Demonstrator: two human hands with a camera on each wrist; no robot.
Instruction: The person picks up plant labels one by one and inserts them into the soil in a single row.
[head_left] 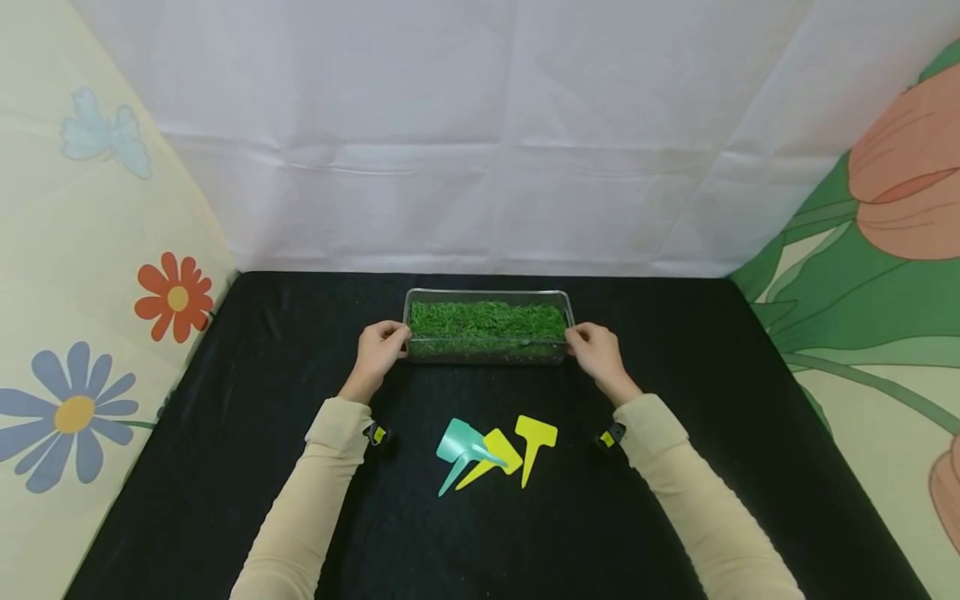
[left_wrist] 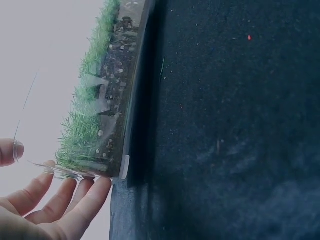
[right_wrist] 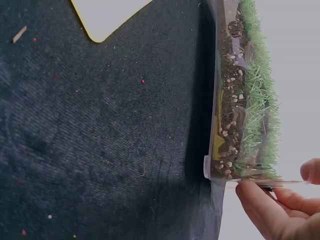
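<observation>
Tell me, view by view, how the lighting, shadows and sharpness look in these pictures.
Head view: even, soft light, sharp throughout, the black cloth swallowing shadows. Left wrist view: turned sideways, bluish cast, the left hand close and soft, a dark shadow beside the tray. Right wrist view: also sideways, cloth weave and soil crisp, the right hand slightly blurred, pale backdrop washed out.

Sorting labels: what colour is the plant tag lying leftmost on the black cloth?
Teal-green plant tag, overlapping a yellow tag; head view shows it best.
</observation>
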